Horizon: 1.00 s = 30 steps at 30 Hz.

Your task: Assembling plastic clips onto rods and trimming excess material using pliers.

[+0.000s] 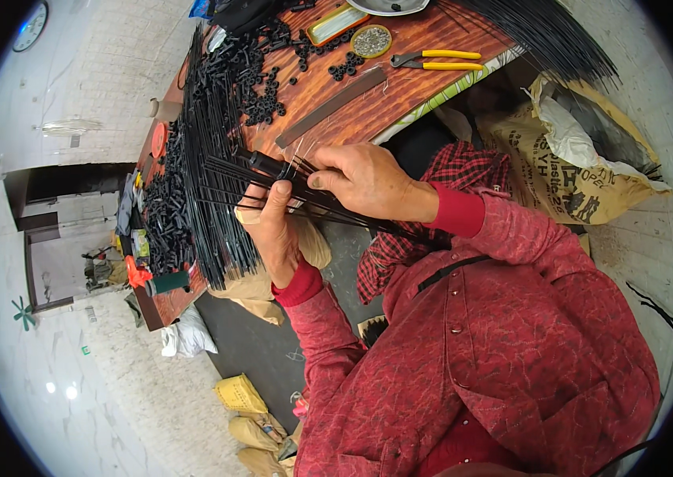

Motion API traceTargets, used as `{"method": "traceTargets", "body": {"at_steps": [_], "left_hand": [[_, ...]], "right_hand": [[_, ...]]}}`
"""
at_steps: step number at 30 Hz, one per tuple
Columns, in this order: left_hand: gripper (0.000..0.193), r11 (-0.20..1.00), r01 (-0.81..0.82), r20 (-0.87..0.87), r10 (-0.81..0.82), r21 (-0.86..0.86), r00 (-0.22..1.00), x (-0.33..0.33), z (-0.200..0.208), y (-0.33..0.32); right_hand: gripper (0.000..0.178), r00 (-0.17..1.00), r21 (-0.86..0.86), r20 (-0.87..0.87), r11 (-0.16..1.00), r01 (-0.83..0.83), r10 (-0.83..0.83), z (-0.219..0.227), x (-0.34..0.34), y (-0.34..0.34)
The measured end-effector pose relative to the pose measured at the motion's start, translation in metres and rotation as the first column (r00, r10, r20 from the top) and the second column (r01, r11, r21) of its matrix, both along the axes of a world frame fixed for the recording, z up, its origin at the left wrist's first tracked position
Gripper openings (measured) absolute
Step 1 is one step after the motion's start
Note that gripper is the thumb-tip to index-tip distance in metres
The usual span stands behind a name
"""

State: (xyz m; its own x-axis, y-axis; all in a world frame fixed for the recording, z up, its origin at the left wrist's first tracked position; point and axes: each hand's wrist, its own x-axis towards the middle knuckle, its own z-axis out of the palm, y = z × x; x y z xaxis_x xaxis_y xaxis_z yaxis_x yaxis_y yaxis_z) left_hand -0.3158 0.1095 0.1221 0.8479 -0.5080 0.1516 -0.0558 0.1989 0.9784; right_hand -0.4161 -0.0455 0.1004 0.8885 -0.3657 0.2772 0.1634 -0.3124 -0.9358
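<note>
My left hand is closed around thin black rods, with its thumb pressed up beside a black tube-shaped hub. The rods look like umbrella ribs; they fan out to the left of the hub, and others run back under my right hand towards my lap. Thumb and fingers pinched together, my right hand works close to the hub's right end. Fine wires stick up between the two hands. Exactly what the right fingertips grip is hidden.
A wooden table carries a large bundle of black rods, heaped black plastic parts, yellow-handled pliers, a dark flat bar and a round dish of small metal pieces. To the right stands a woven sack.
</note>
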Motion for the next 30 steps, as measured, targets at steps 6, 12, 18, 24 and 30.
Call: {"method": "traceTargets", "body": {"at_steps": [6, 12, 18, 24, 30], "left_hand": [[0.038, 0.999, 0.003, -0.008, -0.003, -0.044, 1.0, 0.003, -0.002, -0.006], [0.037, 0.999, -0.008, -0.01, 0.008, -0.031, 1.0, 0.0, 0.0, -0.006], [0.037, 0.998, -0.032, -0.026, 0.031, -0.051, 0.999, -0.008, 0.002, -0.009], [0.038, 0.999, -0.016, -0.001, 0.016, -0.038, 1.0, -0.01, 0.006, -0.009], [0.032, 0.998, -0.017, 0.029, 0.015, 0.059, 0.999, -0.008, 0.013, 0.001]], "right_hand": [[0.017, 0.985, -0.034, 0.16, 0.997, 0.065, -0.058, 0.001, -0.005, 0.001], [0.016, 0.994, 0.1, 0.094, 0.993, -0.061, 0.051, 0.005, -0.008, -0.004], [0.017, 0.999, 0.033, 0.043, 0.999, -0.032, 0.03, 0.002, -0.006, -0.002], [0.017, 0.987, 0.057, -0.063, 0.988, -0.147, 0.15, 0.0, -0.002, -0.009], [0.024, 0.992, 0.168, 0.08, 0.979, -0.115, 0.102, -0.002, -0.003, -0.003]]}}
